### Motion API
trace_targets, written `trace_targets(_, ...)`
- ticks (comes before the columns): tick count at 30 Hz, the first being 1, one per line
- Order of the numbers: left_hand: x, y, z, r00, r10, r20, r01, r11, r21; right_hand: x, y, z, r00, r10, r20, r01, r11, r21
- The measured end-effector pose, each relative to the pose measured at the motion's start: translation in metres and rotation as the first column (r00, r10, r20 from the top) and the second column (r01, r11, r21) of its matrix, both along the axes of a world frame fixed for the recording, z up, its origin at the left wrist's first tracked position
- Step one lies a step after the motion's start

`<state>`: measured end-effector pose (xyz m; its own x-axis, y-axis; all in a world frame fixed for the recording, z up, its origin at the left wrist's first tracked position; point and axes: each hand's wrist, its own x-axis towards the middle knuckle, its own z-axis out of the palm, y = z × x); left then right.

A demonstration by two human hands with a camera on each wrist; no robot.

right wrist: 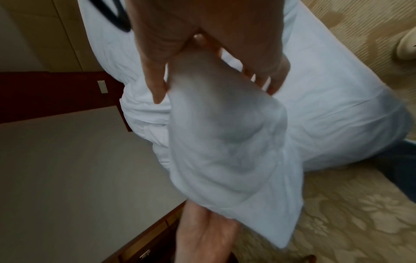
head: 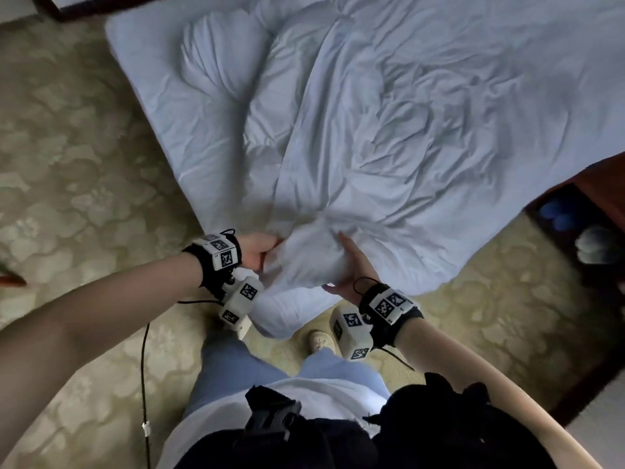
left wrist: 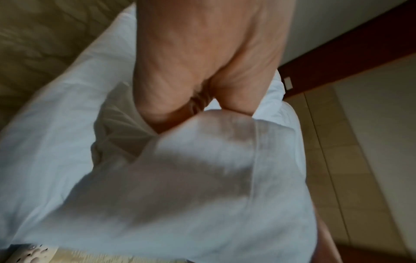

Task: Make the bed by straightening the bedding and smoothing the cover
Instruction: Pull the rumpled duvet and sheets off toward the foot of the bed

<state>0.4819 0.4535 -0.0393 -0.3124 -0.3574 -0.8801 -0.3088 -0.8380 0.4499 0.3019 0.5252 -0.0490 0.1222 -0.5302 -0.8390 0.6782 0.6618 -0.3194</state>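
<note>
A crumpled white duvet (head: 389,130) covers most of the bed, and a white pillow (head: 216,55) lies at the far left on the bare sheet (head: 159,106). I stand at the bed's near corner. My left hand (head: 262,250) grips a bunched fold of the duvet's near corner; in the left wrist view its fingers (left wrist: 198,105) curl into the cloth (left wrist: 180,178). My right hand (head: 351,262) holds the same corner from the right. In the right wrist view the corner (right wrist: 225,142) hangs between the right hand's thumb (right wrist: 157,85) and its spread fingers, with my left hand (right wrist: 202,231) below it.
Patterned beige carpet (head: 84,164) surrounds the bed. A dark wooden unit (head: 595,184) stands at the right with slippers underneath. A dark headboard edge (head: 84,11) is at the top left. My slippered foot (head: 319,340) is just below the bed corner. A black cable (head: 143,367) hangs from my left wrist.
</note>
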Motion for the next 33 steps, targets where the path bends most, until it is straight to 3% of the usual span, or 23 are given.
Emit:
trace_targets(2, 0.013, -0.013, 0.001, 0.992, -0.123, 0.008, 0.123, 0.990, -0.064, 0.026, -0.004, 0.001, 0.999, -0.040, 0.004, 0.040, 0.999, -0.006)
trace_targets(5, 0.038, -0.028, 0.003, 0.962, -0.259, -0.086, 0.246, 0.959, -0.138, 0.063, -0.010, -0.011, 0.972, -0.222, -0.081, 0.226, 0.972, 0.057)
trace_targets(8, 0.076, -0.038, 0.004, 0.862, -0.454, -0.223, 0.444, 0.891, -0.099, 0.089, -0.005, -0.036, 0.939, -0.220, -0.265, 0.268, 0.950, 0.160)
trace_targets(11, 0.117, -0.048, -0.013, 0.825, -0.523, -0.215, 0.536, 0.844, 0.001, 0.110, 0.016, -0.066, 0.899, -0.217, -0.380, 0.326, 0.912, 0.250)
trace_targets(14, 0.147, -0.053, -0.033, 0.807, -0.565, -0.170, 0.584, 0.806, 0.097, 0.121, 0.050, -0.087, 0.868, -0.290, -0.403, 0.417, 0.866, 0.276)
trace_targets(19, 0.145, -0.063, -0.066, 0.880, -0.473, -0.030, 0.474, 0.876, 0.092, 0.141, 0.088, -0.045, 0.752, -0.494, -0.437, 0.621, 0.754, 0.215)
trace_targets(22, 0.117, -0.057, -0.072, 0.913, -0.406, -0.036, 0.407, 0.910, 0.081, 0.146, 0.106, -0.028, 0.738, -0.523, -0.427, 0.635, 0.752, 0.175)
trace_targets(26, 0.071, -0.045, -0.068, 0.980, -0.190, -0.063, 0.187, 0.981, -0.056, 0.143, 0.134, -0.017, 0.729, -0.536, -0.426, 0.645, 0.746, 0.166)
trace_targets(29, 0.048, -0.046, -0.063, 0.989, -0.111, -0.093, 0.099, 0.987, -0.130, 0.138, 0.162, -0.017, 0.723, -0.542, -0.429, 0.654, 0.736, 0.172)
trace_targets(33, 0.034, -0.071, -0.067, 0.985, -0.161, -0.061, 0.137, 0.947, -0.291, 0.131, 0.187, 0.008, 0.704, -0.615, -0.354, 0.678, 0.731, 0.079)
